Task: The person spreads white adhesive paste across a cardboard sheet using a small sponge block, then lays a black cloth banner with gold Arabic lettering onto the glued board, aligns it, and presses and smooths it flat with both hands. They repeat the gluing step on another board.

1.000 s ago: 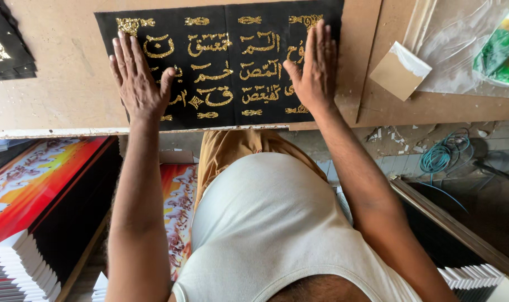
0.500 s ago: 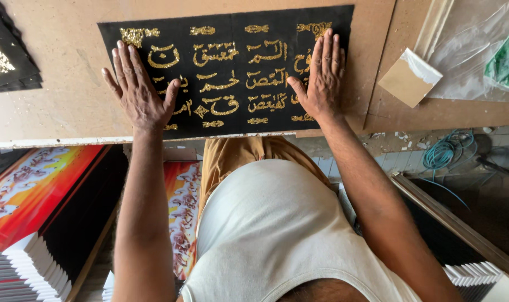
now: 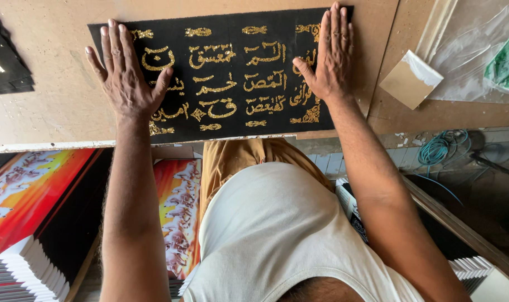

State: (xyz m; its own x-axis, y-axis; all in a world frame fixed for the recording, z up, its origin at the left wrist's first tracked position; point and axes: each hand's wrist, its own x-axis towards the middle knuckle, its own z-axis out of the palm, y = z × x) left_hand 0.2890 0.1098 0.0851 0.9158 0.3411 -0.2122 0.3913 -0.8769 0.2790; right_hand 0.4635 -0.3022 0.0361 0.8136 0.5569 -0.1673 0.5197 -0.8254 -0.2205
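Note:
A black rectangular panel [image 3: 232, 106] with gold glitter calligraphy lies flat on a brown board table [image 3: 59, 112]. My left hand [image 3: 126, 78] is pressed flat on the panel's left end, fingers spread. Flat on the right end rests my right hand [image 3: 330, 56], fingers together and thumb out. Neither hand grips anything. The panel's near edge runs along the table's front edge.
A small brown card piece [image 3: 408, 81] and clear plastic sheeting [image 3: 472, 50] lie at the right. Another black panel [image 3: 3, 67] shows at the left edge. Below the table stand stacked orange-red printed canvases [image 3: 36, 190] and a coil of teal wire [image 3: 439, 148].
Both hands have slid outward along the panel toward its ends, and the left hand has moved up. The view has shifted a little.

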